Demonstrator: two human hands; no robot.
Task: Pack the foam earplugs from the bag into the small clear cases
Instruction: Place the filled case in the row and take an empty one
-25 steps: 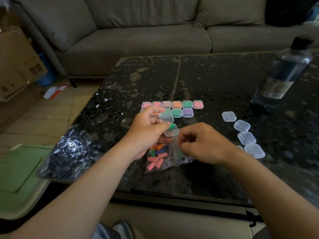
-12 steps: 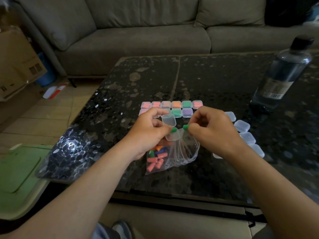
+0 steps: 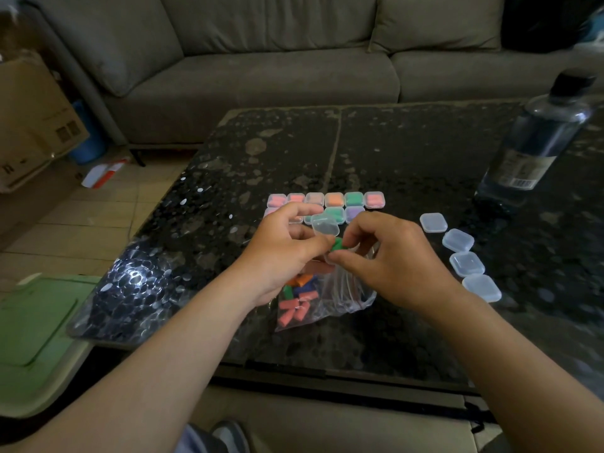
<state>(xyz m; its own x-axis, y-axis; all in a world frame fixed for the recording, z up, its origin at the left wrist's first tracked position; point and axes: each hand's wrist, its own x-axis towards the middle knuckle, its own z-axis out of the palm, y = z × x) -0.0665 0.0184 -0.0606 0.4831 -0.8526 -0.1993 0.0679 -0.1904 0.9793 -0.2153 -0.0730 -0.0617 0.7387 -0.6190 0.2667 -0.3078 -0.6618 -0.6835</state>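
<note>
My left hand (image 3: 281, 253) holds a small clear case (image 3: 324, 225) with its lid flipped up, just above the table. My right hand (image 3: 389, 256) pinches a green foam earplug (image 3: 336, 245) against the case's open base, fingertips of both hands almost touching. Under the hands lies the clear plastic bag (image 3: 330, 299) with several red, orange, blue and green earplugs (image 3: 294, 308) inside. Two rows of filled cases (image 3: 333, 200) sit just beyond the hands. Several empty shut cases (image 3: 457, 240) lie in a line to the right.
A dark water bottle (image 3: 536, 138) stands at the table's (image 3: 408, 152) far right. A grey sofa (image 3: 261, 70) runs behind the table. A cardboard box (image 3: 29, 119) is on the floor at left, a green lid (image 3: 32, 325) near the table's left corner.
My right hand came up out of the bag with a green earplug and moved it left to the open case in my left hand. The bag has slumped open on the table.
</note>
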